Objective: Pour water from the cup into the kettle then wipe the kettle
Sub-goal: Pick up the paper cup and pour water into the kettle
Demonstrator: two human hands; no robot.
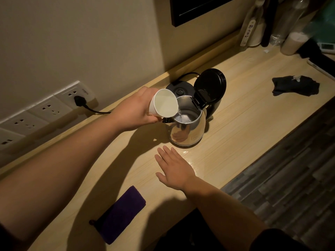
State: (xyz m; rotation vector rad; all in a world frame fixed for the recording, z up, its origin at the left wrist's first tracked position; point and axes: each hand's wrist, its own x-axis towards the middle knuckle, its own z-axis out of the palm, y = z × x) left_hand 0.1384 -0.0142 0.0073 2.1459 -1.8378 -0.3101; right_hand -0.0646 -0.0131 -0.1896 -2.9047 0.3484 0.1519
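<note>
Step in hand: the pour. Left hand (137, 109) is wrapped round the white paper cup (164, 104), tipped w/ its lip over the kettle (186, 124) mouth; a thin stream of water (179, 113) runs off the lip into the steel body. Cup looks nearly drained, so pour seems close to done, but can't tell exactly how much is left.

Right hand (175, 167) is released, fingers spread flat, palm down just in front of the kettle, not touching it; holds nothing.

Kettle sits on the worktop (253, 113), off its black base (178, 87), which is just behind it. Black lid (210, 84) hinged fully up. Shiny steel, rounded body, black handle on the far side from the cup.

Next, prob: tip cup back upright, set it down clear of the kettle, then fetch a cloth. Folded purple cloth (121, 214) lies well in front of the kettle, near the person; dark cloth (295, 86) well to its right
</note>
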